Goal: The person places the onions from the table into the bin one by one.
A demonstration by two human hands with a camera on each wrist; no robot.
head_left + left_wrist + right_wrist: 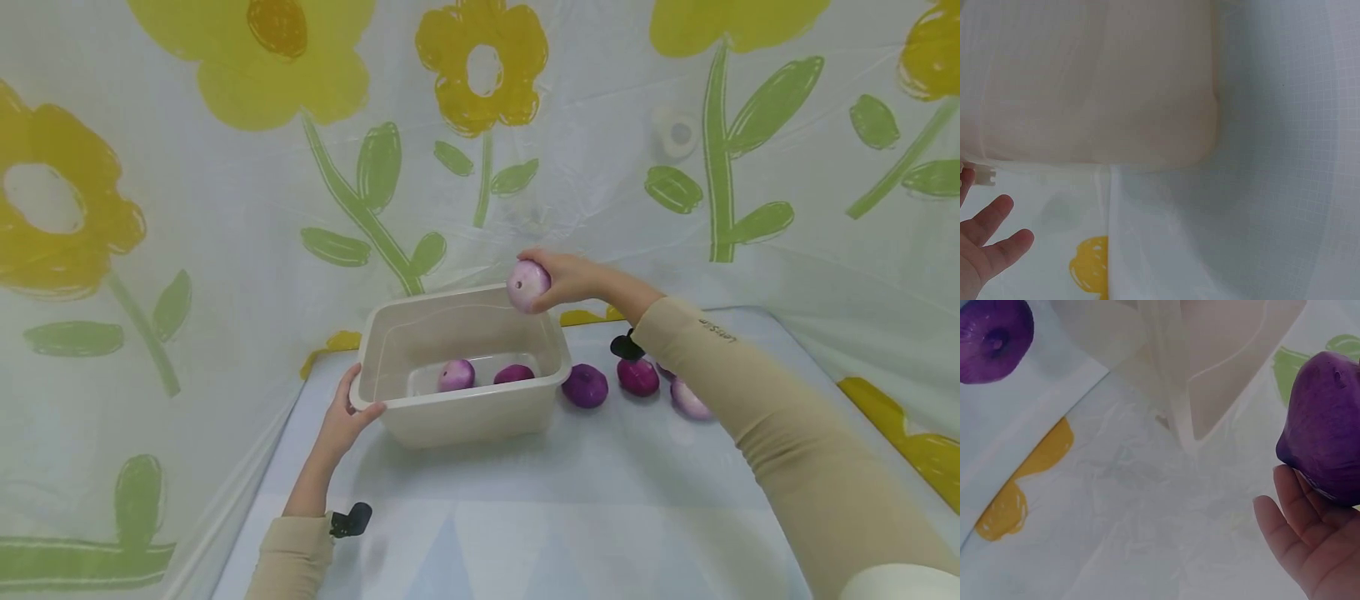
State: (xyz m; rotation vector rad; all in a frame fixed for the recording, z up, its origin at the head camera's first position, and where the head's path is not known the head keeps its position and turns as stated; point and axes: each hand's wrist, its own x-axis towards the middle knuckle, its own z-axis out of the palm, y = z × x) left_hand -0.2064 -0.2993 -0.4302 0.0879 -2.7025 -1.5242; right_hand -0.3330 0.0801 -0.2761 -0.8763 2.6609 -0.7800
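Observation:
A beige plastic bin (465, 421) stands on the table, with a pale purple onion (456, 377) and a darker onion (514, 374) on its floor. At its left front corner, my left hand (343, 427) grips the rim, thumb along the front edge; the left wrist view shows the bin's side (1097, 81) and two spread fingers. My right hand (568, 279) holds another purple onion (528, 287), raised over the bin's back right corner. In the right wrist view this onion (1329, 425) looks deep purple and rests against the fingers, partly cut off by the frame.
Right of the bin lie a dark purple onion (586, 387), a magenta one (638, 377) and a pale one (690, 401), partly covered by the right sleeve (757, 425). A flower-printed sheet (585, 167) hangs behind the pale table (600, 500).

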